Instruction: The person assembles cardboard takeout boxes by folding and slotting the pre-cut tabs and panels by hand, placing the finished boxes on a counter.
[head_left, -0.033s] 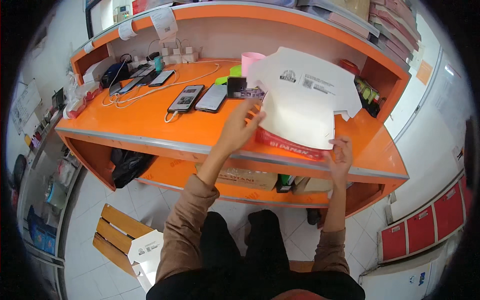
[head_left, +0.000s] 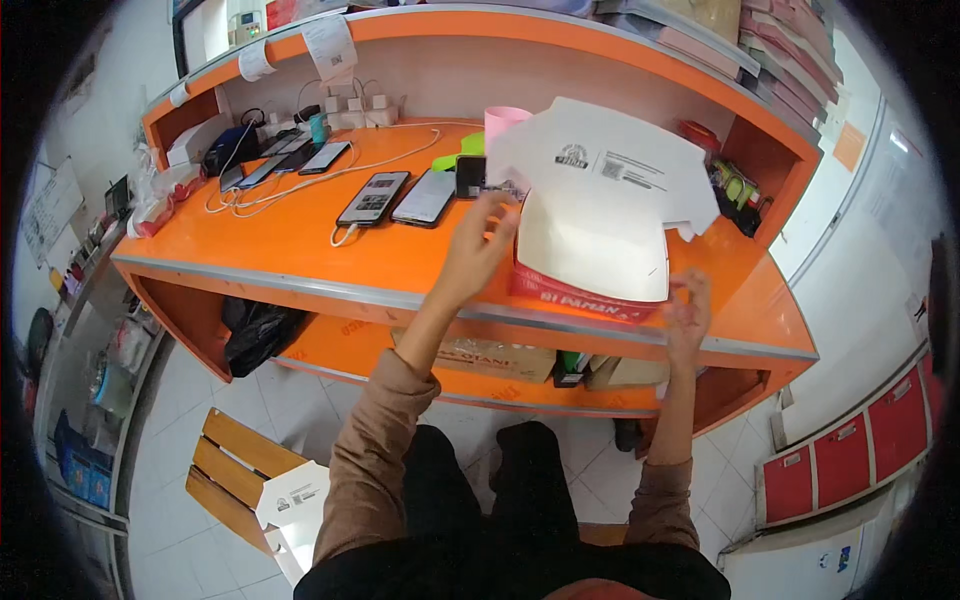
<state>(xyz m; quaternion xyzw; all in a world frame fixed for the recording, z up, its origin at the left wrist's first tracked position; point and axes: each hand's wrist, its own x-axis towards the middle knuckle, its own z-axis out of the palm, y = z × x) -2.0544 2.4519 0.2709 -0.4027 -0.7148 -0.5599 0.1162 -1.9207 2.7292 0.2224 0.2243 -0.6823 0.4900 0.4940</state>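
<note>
A red-and-white cardboard food box [head_left: 593, 245] rests on the orange counter with its white inside showing. Its printed lid [head_left: 630, 165] stands raised toward the back. Beside the box's left wall is my left hand [head_left: 478, 250], its fingers apart and slightly curled; whether the fingertips touch the wall is hard to tell. At the front right corner my right hand [head_left: 686, 312] is slightly blurred, fingers bent and apart, with nothing seen in it. Left of the box lie several phones, among them a white-screened one [head_left: 425, 197] and one with a cable [head_left: 374, 199].
A pink cup [head_left: 503, 122] stands behind the lid's left end. Charging cables [head_left: 270, 205] run over the left of the counter [head_left: 400, 255]. Another flat white box [head_left: 297, 510] lies on a wooden stool [head_left: 240, 455] at lower left. Cartons [head_left: 490, 357] fill the shelf below.
The box has settled slightly and its red front wall is sharper. My right hand has moved a little away from the corner; my left hand has barely shifted.
</note>
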